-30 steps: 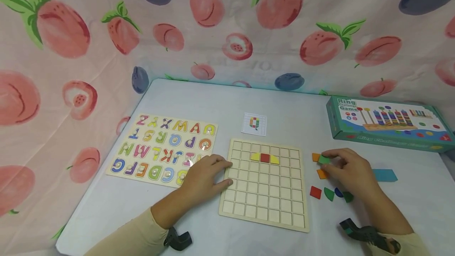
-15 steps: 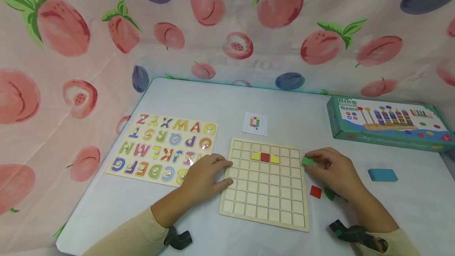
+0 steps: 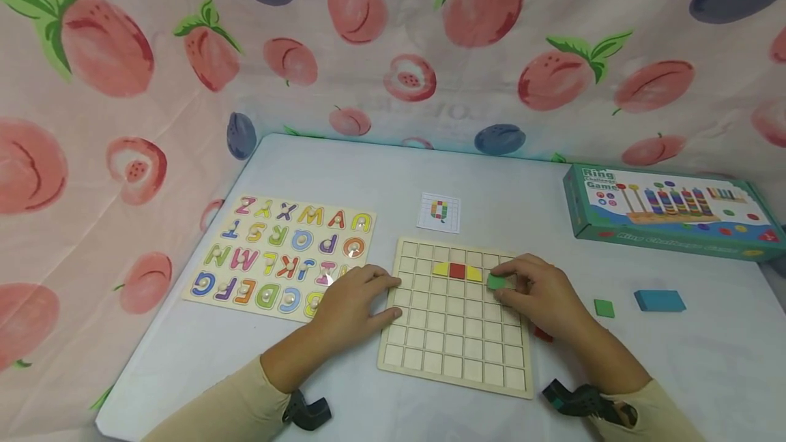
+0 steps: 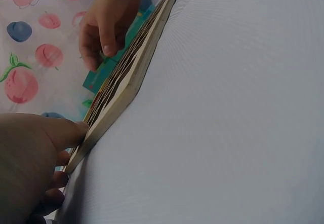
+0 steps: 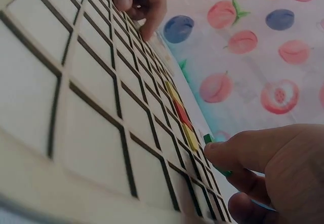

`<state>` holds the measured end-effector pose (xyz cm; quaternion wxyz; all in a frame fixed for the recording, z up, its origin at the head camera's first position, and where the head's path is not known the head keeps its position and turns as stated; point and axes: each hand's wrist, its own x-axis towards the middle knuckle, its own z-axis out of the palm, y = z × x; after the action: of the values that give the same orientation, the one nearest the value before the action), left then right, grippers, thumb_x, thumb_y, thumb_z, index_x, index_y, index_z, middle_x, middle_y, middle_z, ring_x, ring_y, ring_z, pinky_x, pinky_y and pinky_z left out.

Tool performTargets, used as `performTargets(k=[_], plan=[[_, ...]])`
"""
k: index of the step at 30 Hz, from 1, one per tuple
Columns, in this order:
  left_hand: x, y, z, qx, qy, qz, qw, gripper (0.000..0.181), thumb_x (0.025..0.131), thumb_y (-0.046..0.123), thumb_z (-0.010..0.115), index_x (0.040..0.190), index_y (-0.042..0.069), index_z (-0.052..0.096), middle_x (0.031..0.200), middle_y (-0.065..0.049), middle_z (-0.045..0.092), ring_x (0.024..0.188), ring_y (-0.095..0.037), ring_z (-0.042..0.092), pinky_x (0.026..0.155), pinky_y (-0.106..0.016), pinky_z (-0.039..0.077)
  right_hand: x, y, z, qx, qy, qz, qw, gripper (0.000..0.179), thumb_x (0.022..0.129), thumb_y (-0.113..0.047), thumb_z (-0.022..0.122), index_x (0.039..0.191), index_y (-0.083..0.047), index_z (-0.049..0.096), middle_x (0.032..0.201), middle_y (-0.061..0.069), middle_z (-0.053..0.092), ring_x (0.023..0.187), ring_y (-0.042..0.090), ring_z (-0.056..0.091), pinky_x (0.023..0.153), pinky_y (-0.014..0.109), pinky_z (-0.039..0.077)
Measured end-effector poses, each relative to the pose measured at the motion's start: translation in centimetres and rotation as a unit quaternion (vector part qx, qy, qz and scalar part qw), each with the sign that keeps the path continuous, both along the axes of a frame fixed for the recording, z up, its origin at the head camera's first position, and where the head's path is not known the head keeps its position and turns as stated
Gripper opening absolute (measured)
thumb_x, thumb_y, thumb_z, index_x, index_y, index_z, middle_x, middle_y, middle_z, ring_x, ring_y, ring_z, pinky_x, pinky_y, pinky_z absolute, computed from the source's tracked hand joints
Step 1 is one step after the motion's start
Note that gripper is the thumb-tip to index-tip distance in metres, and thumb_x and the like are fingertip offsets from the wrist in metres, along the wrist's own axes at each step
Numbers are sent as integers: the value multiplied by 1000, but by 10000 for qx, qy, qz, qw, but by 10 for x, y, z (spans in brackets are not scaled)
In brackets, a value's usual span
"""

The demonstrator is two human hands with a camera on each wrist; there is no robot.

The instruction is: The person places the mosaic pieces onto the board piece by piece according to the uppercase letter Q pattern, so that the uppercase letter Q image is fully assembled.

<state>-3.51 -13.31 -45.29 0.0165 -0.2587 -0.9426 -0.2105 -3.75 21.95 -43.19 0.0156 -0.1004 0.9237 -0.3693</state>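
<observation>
My right hand pinches a small green tile between thumb and fingers over the right part of a wooden grid board. In the right wrist view the green tile shows at the thumb tip, close to the board's surface. A red square lies on the board between two yellow curved-edge tiles. At the board's left edge my left hand rests its thumb and index finger, spread apart; the left wrist view shows the thumb touching the rim.
A letter puzzle board lies at left, partly under my left hand. Behind the grid is a pattern card. To the right are a green square, a blue block, a half-hidden red tile and a game box.
My right hand has carried the green tile leftward from the loose pieces to above the grid board. Another green square and the blue block are now uncovered. My left hand stays put.
</observation>
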Motion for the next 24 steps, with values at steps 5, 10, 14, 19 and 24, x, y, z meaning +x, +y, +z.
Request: performTargets(k=[5, 10, 14, 19, 24], plan=[[0, 0, -1, 0, 21, 8, 10000, 49, 91, 45, 85, 133, 23, 75, 125, 5, 68, 109, -14, 63, 87, -34, 55, 0, -13, -5, -7, -21, 290, 9996, 29, 88, -9, 88, 114, -18, 80, 95, -6, 64, 77, 14, 53, 65, 27, 45], [0, 0, -1, 29, 22, -12, 10000, 49, 91, 45, 85, 133, 23, 75, 125, 5, 68, 108, -14, 63, 86, -34, 55, 1, -20, -4, -22, -14, 282, 9996, 27, 87, -9, 89, 109, -20, 80, 91, -5, 62, 79, 15, 53, 65, 27, 43], [0, 0, -1, 34, 51, -23, 10000, 48, 91, 45, 85, 133, 23, 75, 125, 5, 68, 108, -14, 62, 86, -34, 55, 0, -22, -4, -5, -59, 315, 9995, 24, 87, -9, 89, 106, -22, 81, 97, -6, 66, 80, 16, 53, 66, 27, 44], [0, 0, 0, 55, 52, -34, 10000, 48, 91, 44, 85, 133, 23, 75, 124, 6, 68, 108, -14, 63, 87, -34, 55, 1, -24, -8, 175, -100, 321, 9993, 21, 87, -11, 89, 104, -23, 82, 108, -7, 70, 80, 14, 53, 66, 26, 45], [0, 0, 1, 69, -11, -11, 10000, 48, 90, 44, 86, 132, 22, 75, 124, 5, 69, 110, -15, 63, 88, -35, 55, 2, -26, -12, 289, 24, 298, 9991, 21, 87, -11, 89, 104, -22, 83, 106, -8, 69, 77, 12, 51, 64, 26, 44]])
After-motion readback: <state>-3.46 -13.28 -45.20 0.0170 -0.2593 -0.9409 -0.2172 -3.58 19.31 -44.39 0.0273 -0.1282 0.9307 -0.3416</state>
